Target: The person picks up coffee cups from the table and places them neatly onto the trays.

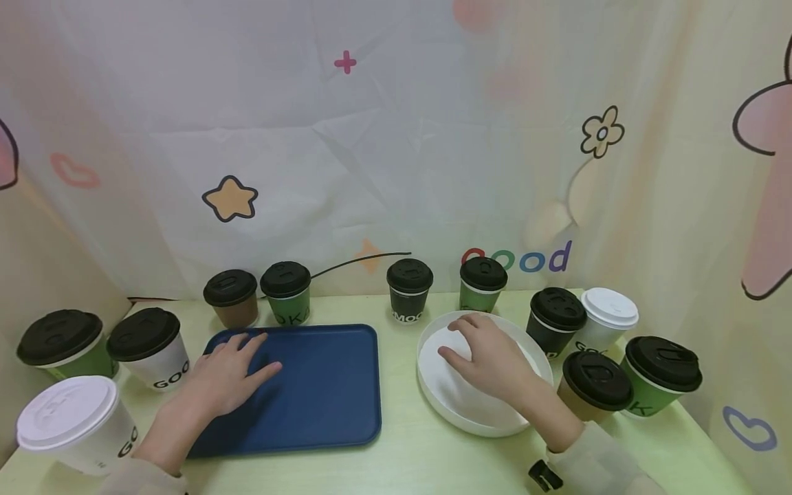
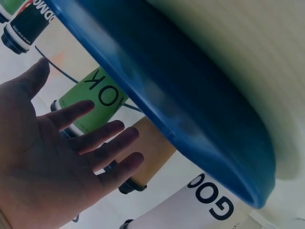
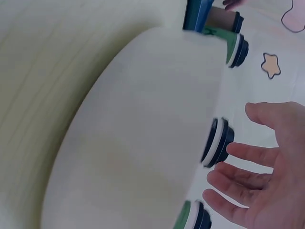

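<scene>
My left hand (image 1: pixel 225 378), fingers spread and holding nothing, hovers over the left part of a dark blue rectangular tray (image 1: pixel 324 392). In the left wrist view, the palm and loosely extended fingers show beside the tray's raised rim (image 2: pixel 167 136). Over a round white plate (image 1: pixel 454 402) is my right hand (image 1: pixel 495 357), also bare of any object, its thumb apart from the fingers. The right wrist view has that plate (image 3: pixel 138 129) large in front, with the relaxed fingers off to its right. Tray and plate lie side by side on the table, nothing standing on either.
Lidded paper cups surround them: a white-lidded cup (image 1: pixel 80 423), a white cup (image 1: pixel 151 357) and a green cup (image 1: pixel 68 344) at left. Behind stand a brown cup (image 1: pixel 235 302), black cup (image 1: pixel 408 295) and green ones. Several more, including a brown cup (image 1: pixel 594 385), crowd the right. A printed curtain (image 1: pixel 402 172) hangs behind.
</scene>
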The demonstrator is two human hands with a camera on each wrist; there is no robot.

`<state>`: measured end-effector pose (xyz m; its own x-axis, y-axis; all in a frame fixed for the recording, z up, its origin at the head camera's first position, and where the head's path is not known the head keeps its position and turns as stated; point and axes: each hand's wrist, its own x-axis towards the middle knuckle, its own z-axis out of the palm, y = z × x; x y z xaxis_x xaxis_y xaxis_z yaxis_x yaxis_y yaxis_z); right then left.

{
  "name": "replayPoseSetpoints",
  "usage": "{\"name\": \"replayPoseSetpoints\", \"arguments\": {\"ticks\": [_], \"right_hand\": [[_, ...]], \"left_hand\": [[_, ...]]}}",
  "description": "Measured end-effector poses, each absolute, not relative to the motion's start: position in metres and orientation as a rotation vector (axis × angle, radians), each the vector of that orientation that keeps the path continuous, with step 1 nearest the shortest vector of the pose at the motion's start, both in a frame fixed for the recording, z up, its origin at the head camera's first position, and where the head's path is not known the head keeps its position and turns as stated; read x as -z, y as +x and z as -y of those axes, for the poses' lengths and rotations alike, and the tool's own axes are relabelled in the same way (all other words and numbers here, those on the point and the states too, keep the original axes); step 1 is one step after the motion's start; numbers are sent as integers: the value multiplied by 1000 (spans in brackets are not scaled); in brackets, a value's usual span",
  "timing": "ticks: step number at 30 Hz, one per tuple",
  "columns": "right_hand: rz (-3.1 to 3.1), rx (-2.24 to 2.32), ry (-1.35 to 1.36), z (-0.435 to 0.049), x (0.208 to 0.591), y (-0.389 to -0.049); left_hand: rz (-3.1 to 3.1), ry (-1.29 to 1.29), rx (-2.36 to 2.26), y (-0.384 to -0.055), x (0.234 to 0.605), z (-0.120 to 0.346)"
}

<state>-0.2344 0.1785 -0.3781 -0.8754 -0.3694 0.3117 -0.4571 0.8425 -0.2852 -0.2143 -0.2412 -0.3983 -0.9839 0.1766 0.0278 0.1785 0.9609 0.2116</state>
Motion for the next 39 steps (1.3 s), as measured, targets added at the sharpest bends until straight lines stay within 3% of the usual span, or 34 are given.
{"name": "replayPoseSetpoints", "arguments": {"ticks": [26,39], "right_hand": [[2904,-401,1113,-96,388,-209],[3063,-252,1040,-73,400,-196]], "left_hand": [[3279,-287,349,-221,400,243],[3345,-280,372,-220,400,238]]}}
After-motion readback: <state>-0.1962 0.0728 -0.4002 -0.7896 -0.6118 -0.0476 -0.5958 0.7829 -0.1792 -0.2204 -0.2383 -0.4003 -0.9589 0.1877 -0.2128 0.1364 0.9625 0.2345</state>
